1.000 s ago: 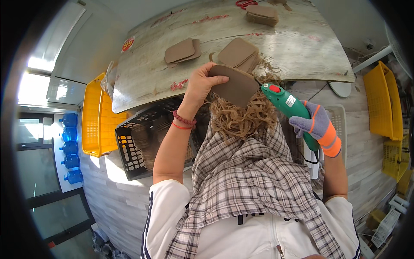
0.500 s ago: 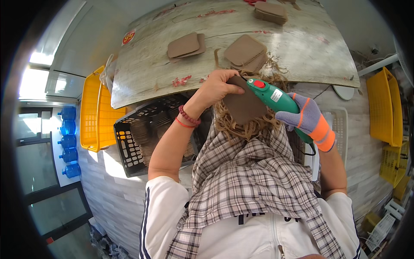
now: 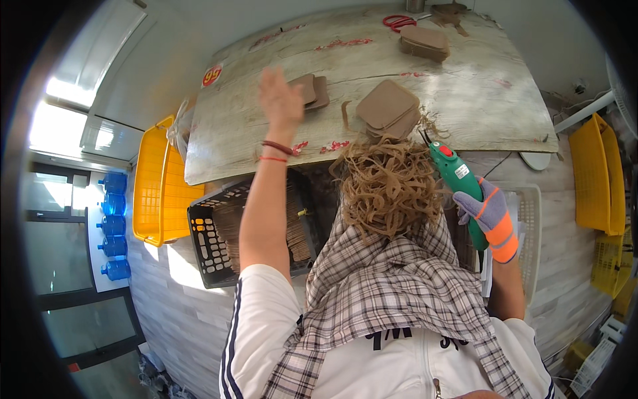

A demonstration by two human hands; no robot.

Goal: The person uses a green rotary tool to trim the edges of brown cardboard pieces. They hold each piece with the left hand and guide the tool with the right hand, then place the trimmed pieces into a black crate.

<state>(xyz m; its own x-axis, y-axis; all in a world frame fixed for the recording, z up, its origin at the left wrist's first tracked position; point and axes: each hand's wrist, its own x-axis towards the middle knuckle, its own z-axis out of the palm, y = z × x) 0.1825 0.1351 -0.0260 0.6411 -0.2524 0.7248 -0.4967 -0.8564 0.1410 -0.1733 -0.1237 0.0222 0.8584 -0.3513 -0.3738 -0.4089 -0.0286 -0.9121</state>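
Observation:
My bare left hand [image 3: 280,103], slightly blurred, reaches over the table with fingers stretched out. It is beside a small stack of brown rounded flat pieces [image 3: 312,91], partly covering it. In my right hand [image 3: 488,216], in a grey and orange glove, are green electric scissors [image 3: 456,171] with a red switch. Their thin blades point up and away, above the right side of a heap of curly brown trimmings [image 3: 392,189] on my lap. Another stack of brown pieces [image 3: 389,108] lies at the table's near edge, beyond the heap.
On the table [image 3: 246,120], a third brown stack [image 3: 424,43] and red-handled scissors [image 3: 399,24] lie at the back. A black crate [image 3: 211,256] of brown pieces stands below left. Yellow baskets [image 3: 151,193] flank the table; a pale bin [image 3: 531,246] is at right.
The brown piece has left my left hand, which has moved up and left to the small stack. The green scissors have drawn back to the right, and the lap heap is uncovered.

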